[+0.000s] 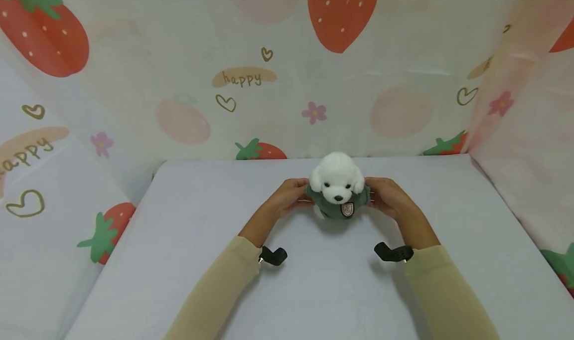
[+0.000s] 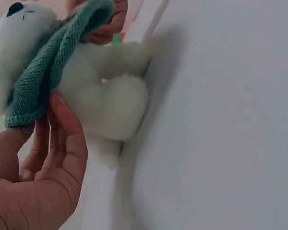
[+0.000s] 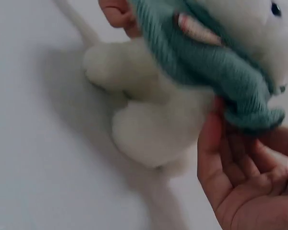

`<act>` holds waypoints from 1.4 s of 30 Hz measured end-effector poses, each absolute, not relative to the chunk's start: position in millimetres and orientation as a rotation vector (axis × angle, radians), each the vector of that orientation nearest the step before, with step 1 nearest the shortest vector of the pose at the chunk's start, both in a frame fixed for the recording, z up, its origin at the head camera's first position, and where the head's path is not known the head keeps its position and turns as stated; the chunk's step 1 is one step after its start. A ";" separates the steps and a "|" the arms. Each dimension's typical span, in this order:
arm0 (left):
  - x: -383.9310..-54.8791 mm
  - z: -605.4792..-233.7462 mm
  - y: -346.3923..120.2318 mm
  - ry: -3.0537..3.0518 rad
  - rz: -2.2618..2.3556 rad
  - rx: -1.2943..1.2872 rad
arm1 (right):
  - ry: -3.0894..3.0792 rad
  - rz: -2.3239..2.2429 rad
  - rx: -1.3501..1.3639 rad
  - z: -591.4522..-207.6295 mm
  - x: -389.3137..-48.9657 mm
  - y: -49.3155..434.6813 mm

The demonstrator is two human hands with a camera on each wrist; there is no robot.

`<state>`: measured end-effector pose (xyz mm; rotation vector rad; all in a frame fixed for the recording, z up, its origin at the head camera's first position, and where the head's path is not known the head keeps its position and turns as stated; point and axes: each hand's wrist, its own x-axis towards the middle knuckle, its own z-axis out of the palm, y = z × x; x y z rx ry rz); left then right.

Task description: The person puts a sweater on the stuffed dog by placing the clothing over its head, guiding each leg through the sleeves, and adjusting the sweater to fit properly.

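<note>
1. The white plush dog sits near the far edge of the desk, between the two hands, its face towards the person.
2. It wears a green knit garment with a badge on its front; the wrist views show the lower body and legs bare below the loose hem.
3. The left hand pinches the garment's edge on one side, thumb and fingers closed on the knit.
4. The right hand pinches the opposite edge in the same manner.
5. The step in hand seems to be adjusting the garment on the dog; whether it is being drawn down or lifted off, I cannot tell.
6. The next move probably calls for an even pull from both sides, gentle enough that the soft body does not tip.
</note>
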<state>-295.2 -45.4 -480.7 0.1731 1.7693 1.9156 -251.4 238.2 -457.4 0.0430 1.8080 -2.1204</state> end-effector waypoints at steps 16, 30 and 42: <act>-299.8 -476.4 -40.7 1.939 1.831 0.147 | 1.868 -1.990 -0.143 -456.5 -261.4 243.6; -312.1 -478.1 -45.9 2.606 1.445 0.137 | 2.520 -1.562 0.022 -460.1 -268.0 239.5; -311.4 -479.9 -45.5 2.635 1.281 0.233 | 2.691 -1.410 0.020 -461.2 -265.2 227.0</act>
